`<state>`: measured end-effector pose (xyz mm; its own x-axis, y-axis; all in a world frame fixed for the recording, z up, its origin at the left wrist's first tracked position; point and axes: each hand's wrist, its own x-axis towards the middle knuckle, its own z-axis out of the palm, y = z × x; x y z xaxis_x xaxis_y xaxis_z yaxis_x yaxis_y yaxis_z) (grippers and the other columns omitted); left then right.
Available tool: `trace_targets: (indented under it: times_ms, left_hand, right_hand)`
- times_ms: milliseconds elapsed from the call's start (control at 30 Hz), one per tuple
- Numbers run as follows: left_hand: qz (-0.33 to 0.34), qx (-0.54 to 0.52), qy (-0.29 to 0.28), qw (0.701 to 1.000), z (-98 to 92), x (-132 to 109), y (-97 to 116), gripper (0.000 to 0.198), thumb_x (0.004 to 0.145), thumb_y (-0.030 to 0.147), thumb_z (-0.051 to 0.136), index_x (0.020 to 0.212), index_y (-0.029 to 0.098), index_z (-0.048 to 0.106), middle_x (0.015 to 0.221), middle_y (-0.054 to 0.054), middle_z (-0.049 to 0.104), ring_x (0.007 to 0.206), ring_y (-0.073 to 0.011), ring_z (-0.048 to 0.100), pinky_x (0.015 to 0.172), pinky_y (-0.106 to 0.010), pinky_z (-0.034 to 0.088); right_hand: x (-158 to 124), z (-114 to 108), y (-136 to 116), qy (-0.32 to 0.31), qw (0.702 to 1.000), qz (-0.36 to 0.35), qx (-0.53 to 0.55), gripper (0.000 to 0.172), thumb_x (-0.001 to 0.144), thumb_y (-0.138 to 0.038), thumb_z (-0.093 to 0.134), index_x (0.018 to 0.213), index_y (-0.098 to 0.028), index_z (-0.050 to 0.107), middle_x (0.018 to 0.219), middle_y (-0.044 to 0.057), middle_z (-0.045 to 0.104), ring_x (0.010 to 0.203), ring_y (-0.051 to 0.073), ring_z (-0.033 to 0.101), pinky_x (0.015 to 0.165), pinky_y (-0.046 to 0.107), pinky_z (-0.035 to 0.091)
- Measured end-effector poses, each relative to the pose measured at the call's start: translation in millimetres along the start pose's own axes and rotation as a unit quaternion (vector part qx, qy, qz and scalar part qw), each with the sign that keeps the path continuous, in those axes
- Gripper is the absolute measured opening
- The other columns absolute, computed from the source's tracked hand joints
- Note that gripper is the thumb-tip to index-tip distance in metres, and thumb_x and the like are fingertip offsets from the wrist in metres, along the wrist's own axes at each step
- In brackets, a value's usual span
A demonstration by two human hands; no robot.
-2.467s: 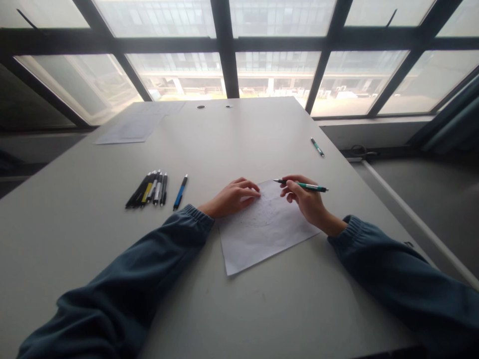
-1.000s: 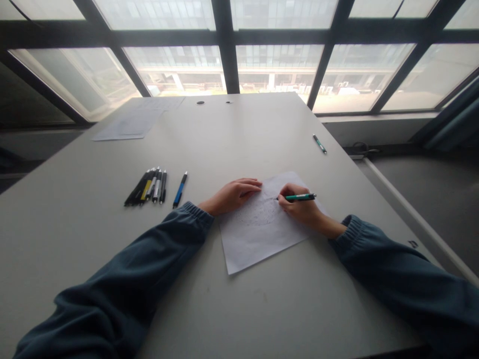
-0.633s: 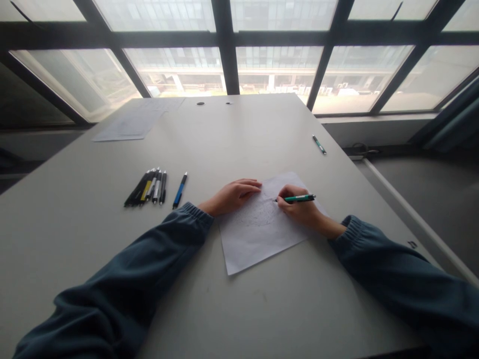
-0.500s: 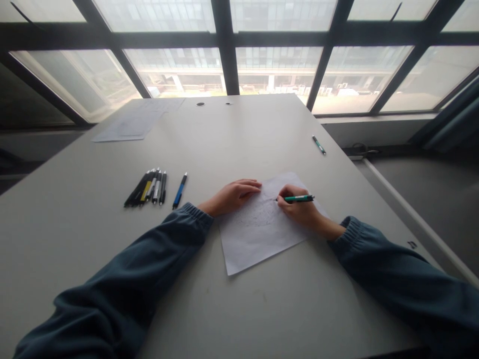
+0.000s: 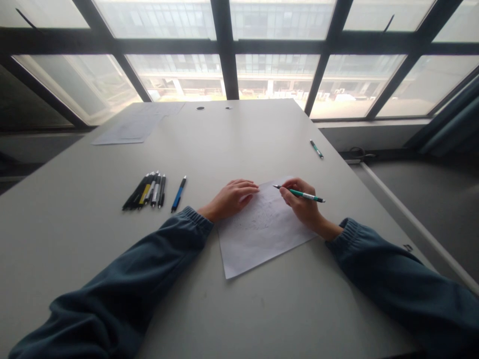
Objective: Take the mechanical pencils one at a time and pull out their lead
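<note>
A white sheet of paper (image 5: 254,252) lies at a slant on the table, with faint drawn lines in its middle. My left hand (image 5: 234,198) rests flat on the sheet's upper left part, fingers stretched out. Over the right part is my right hand (image 5: 304,202), its fingers pinched round a green pen (image 5: 305,194). The pen's tip points left, close to the sheet's upper edge; whether it touches the paper I cannot tell. Left of my left hand lies a blue pen (image 5: 178,194), beside a row of several black, yellow and silver pens (image 5: 145,192).
Another green pen (image 5: 316,149) lies near the right edge of the white table (image 5: 239,144). More papers (image 5: 125,127) lie at the far left. A small dark item (image 5: 407,247) sits at the right edge. Large windows (image 5: 277,75) stand behind the table.
My right hand has lifted its fingers and tilted the pen, so the tip now points up toward the sheet's top edge. My left hand stays on the paper. The view has tipped slightly upward.
</note>
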<state>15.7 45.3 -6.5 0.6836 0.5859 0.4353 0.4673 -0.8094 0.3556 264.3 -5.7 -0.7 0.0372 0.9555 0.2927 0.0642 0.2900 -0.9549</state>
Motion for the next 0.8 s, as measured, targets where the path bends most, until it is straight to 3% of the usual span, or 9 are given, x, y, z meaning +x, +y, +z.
trace_targets:
  times_ms: [200, 367, 500, 633, 800]
  left_hand:
    - [-0.042, -0.001, 0.094, 0.995, -2.8, 2, 19, 0.031, 0.104, 0.034, 0.048, 0.128, 0.021, 0.063, 0.118, -0.009, 0.072, 0.113, -0.0227, 0.064, 0.101, -0.042, 0.049]
    - [-0.014, -0.035, 0.068, 0.997, -2.4, 2, 22, 0.028, 0.099, 0.043, 0.058, 0.115, 0.022, 0.068, 0.109, -0.008, 0.073, 0.106, -0.0224, 0.065, 0.096, -0.039, 0.048]
    - [0.012, -0.039, 0.081, 0.996, -1.8, 2, 20, 0.021, 0.097, 0.040, 0.062, 0.100, 0.021, 0.071, 0.096, -0.006, 0.075, 0.094, -0.0200, 0.066, 0.090, -0.037, 0.048]
    - [0.007, -0.042, 0.129, 0.991, 0.0, 1, 19, 0.019, 0.096, 0.039, 0.064, 0.094, 0.021, 0.071, 0.090, -0.006, 0.074, 0.088, -0.0185, 0.066, 0.086, -0.036, 0.050]
    - [-0.021, -0.054, 0.184, 0.981, 0.6, 2, 16, 0.020, 0.095, 0.038, 0.066, 0.092, 0.020, 0.071, 0.086, -0.006, 0.073, 0.083, -0.0181, 0.065, 0.081, -0.035, 0.052]
  right_hand:
    - [-1, 2, -5, -0.091, 0.989, 0.034, 0.108, 0.025, 0.086, -0.039, 0.063, 0.098, -0.017, 0.068, 0.083, 0.007, 0.074, 0.062, 0.015, 0.063, 0.051, 0.027, 0.044]
    - [-2, 2, -12, -0.145, 0.982, 0.044, 0.110, 0.020, 0.084, -0.038, 0.069, 0.091, -0.019, 0.064, 0.081, 0.005, 0.076, 0.059, 0.013, 0.060, 0.051, 0.025, 0.043]
    - [-3, 1, -11, -0.176, 0.977, 0.050, 0.113, 0.024, 0.084, -0.040, 0.073, 0.093, -0.019, 0.067, 0.082, 0.005, 0.075, 0.059, 0.012, 0.058, 0.051, 0.025, 0.042]
    - [-1, 0, -4, -0.168, 0.970, 0.088, 0.156, 0.032, 0.082, -0.047, 0.075, 0.097, -0.020, 0.068, 0.068, -0.001, 0.066, 0.054, 0.010, 0.051, 0.048, 0.023, 0.035]
    - [8, -4, 1, -0.106, 0.936, 0.163, 0.294, 0.051, 0.091, -0.067, 0.052, 0.095, -0.020, 0.070, 0.061, 0.000, 0.056, 0.050, 0.011, 0.043, 0.046, 0.025, 0.032]
